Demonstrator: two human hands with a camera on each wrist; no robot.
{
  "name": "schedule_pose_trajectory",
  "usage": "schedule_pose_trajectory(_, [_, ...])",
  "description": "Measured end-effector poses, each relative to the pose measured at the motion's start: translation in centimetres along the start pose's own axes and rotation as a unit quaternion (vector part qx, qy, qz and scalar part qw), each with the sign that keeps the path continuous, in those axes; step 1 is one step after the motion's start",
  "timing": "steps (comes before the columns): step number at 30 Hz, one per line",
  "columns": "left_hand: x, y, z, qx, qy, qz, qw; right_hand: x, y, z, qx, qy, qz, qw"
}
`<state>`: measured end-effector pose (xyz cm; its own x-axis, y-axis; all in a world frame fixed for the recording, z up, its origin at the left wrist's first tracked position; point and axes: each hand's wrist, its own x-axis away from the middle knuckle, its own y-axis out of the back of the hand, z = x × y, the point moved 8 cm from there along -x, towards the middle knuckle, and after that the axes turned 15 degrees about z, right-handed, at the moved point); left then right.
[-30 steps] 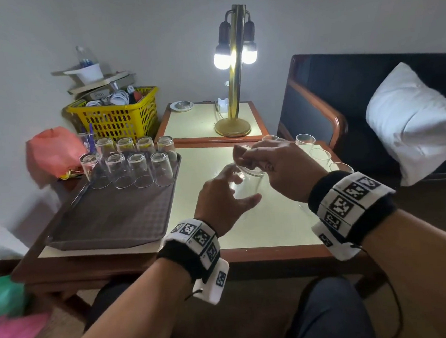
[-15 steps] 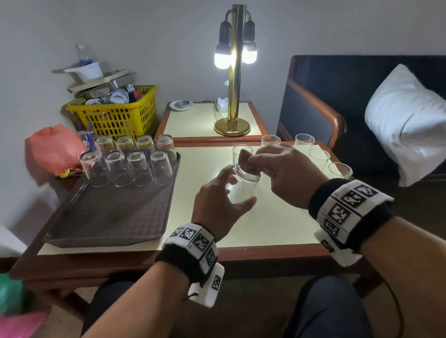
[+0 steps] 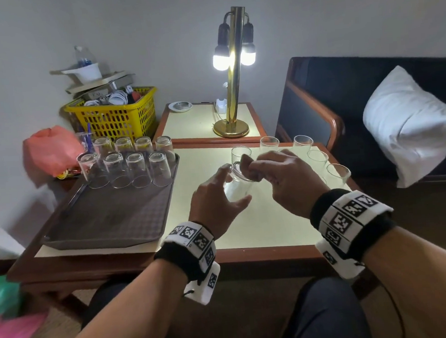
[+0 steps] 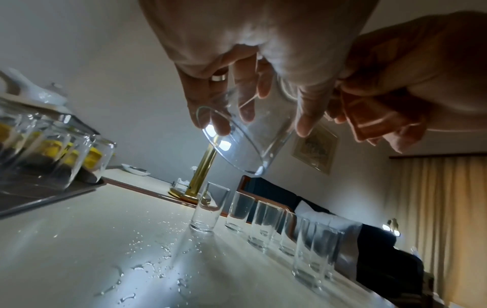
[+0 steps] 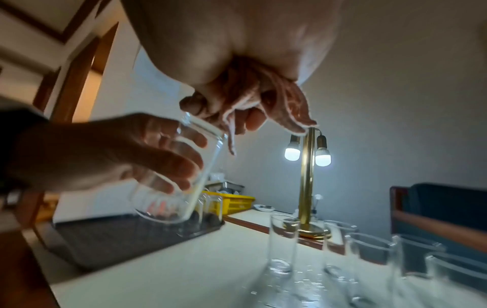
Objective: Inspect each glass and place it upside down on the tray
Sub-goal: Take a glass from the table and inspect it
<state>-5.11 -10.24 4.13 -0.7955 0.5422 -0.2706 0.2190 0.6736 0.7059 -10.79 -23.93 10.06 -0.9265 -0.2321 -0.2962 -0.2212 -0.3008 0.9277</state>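
Note:
My left hand (image 3: 213, 196) grips a clear glass (image 3: 235, 191) tilted above the middle of the table; its fingers (image 4: 210, 100) wrap the wall of the glass (image 4: 245, 133). My right hand (image 3: 283, 175) pinches a brown cloth (image 3: 250, 167) against the upper end of that glass (image 5: 171, 187). The cloth (image 4: 368, 118) is bunched in the fingers. A dark tray (image 3: 109, 219) lies at the left, with several inverted glasses (image 3: 126, 165) in two rows at its far end. Several upright glasses (image 3: 318, 157) stand at the table's far right.
Water drops (image 4: 147, 266) lie on the tabletop below the hands. A brass lamp (image 3: 233, 89) is lit on the side table behind. A yellow basket (image 3: 115, 115) and a red bag (image 3: 49, 152) sit behind the tray. A sofa with a white pillow (image 3: 409, 126) is at the right.
Both hands keep hold of the same glass, which has drifted a little left and tilted. The right hand with the cloth has shifted along the glass's upper end.

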Motion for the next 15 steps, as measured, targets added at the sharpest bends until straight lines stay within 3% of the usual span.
schedule_pose_trajectory(6, [-0.3, 0.6, 0.4, -0.01, -0.007, -0.017, 1.0, 0.6, -1.0, 1.2, 0.012, 0.003, -0.006, 1.0])
schedule_pose_trajectory(10, [0.1, -0.1, -0.1, -0.038, -0.023, -0.004, 0.999, 0.5, -0.7, 0.3, 0.016, -0.045, -0.034, 0.998])
schedule_pose_trajectory(15, [0.0, 0.5, 0.8, -0.021, -0.014, -0.012, 1.0, 0.7, -1.4, 1.1, 0.001, 0.005, -0.011, 1.0])
